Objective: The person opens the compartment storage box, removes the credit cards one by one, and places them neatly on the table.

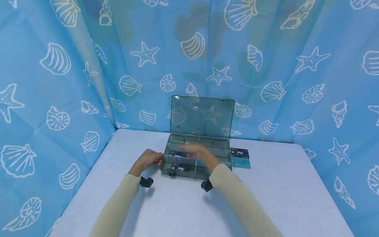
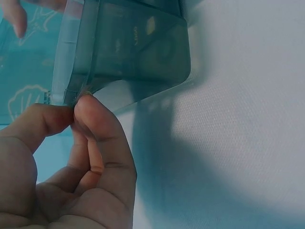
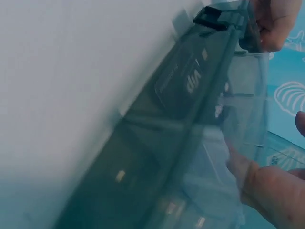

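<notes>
A smoky see-through compartment box (image 1: 204,173) lies on the table with its lid (image 1: 202,117) raised at the back. My left hand (image 1: 150,158) pinches the box's left edge between thumb and index finger; the left wrist view shows the fingertips (image 2: 88,107) at the rim. Over the left-middle compartments reaches my right hand (image 1: 196,151), thumb and fingers apart, nothing seen between them. In the right wrist view its thumb shows beside a clear divider (image 3: 245,95) that rises above the rim. A black Vip card (image 1: 180,168) lies in the front left compartment, another (image 1: 178,154) behind it.
Right of the box, a black Vip card (image 1: 240,153) and a teal VIP card (image 1: 241,162) lie on the white table (image 1: 183,204). A blue shell-patterned curtain (image 1: 219,59) hangs close behind the lid. A dark latch (image 1: 172,173) sits on the box's front.
</notes>
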Demonstrator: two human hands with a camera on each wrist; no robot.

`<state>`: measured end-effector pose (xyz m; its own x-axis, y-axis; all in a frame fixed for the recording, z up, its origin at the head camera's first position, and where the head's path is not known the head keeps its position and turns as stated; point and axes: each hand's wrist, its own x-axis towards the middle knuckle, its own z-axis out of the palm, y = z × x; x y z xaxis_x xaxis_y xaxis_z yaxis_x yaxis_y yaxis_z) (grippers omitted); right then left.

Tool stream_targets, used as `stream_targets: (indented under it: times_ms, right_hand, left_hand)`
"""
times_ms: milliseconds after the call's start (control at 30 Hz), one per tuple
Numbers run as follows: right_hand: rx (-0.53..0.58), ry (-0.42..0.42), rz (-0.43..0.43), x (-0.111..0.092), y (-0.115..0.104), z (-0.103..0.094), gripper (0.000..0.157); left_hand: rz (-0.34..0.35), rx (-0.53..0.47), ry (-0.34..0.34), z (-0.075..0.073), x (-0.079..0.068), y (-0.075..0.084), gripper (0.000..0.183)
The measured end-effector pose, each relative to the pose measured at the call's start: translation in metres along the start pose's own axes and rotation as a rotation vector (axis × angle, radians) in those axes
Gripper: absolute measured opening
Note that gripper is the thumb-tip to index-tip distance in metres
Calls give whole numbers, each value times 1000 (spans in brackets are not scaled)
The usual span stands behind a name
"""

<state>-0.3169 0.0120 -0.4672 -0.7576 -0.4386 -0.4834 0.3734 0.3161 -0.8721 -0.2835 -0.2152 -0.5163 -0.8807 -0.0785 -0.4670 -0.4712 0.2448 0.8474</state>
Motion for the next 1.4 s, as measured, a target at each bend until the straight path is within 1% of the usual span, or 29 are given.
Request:
stream_targets:
  times_ms: [67,133,200,300,367,400,433,500,533,633,667,800,900,967,1100,1200,1267,1400]
  right_hand:
    - [24,9,12,4,1,0,51]
    - [62,18,27,8,3,-1,52]
    - [96,28,39,24,11,-5,59]
    - [144,37,51,36,18,-9,74]
    - [159,30,48,47,25,-12,77]
    - [166,27,44,46,25,-13,74]
    - [165,30,44,41,22,-11,69]
    - [169,34,24,37,21,-10,55]
    - [168,40,14,33,19,-8,47]
    - [168,73,-28,18,14,-3,31]
    - [168,81,-45,18,15,-3,28]
    - [94,144,-106,17,18,0,24]
    - [26,193,-135,18,20,4,21]
    - [8,225,-154,16,21,5,19]
    - [55,254,-170,14,21,6,18]
    - [113,272,-181,13,21,1,19]
    - [144,286,-192,9,20,-7,21]
    - [167,287,-202,-9,17,-29,28]
  left_hand:
    - [6,-2,-6,0,1,0,27]
    - [1,-4,-7,0,3,0,26]
    - [-1,-1,-6,0,4,-1,25]
    - [-5,-3,1,-1,5,-2,24]
    - [-6,-1,1,-1,5,-2,26]
    - [-7,-2,-2,-1,5,-1,26]
    - [-8,-5,-6,-1,5,-1,27]
    - [-10,-8,-12,-1,5,-1,28]
    - [-11,-8,-14,-1,4,-1,27]
    - [-3,-11,-12,-1,5,-1,26]
    - [0,-12,-11,-1,5,-1,26]
    - [-1,-25,0,-2,7,0,27]
    - [-11,-32,-2,-2,6,0,27]
    - [-6,-29,-7,-1,5,2,27]
    - [3,-5,-8,0,1,4,25]
    - [-2,11,1,0,1,2,24]
    - [-2,10,2,-1,2,1,24]
    - [23,4,-17,-2,1,0,24]
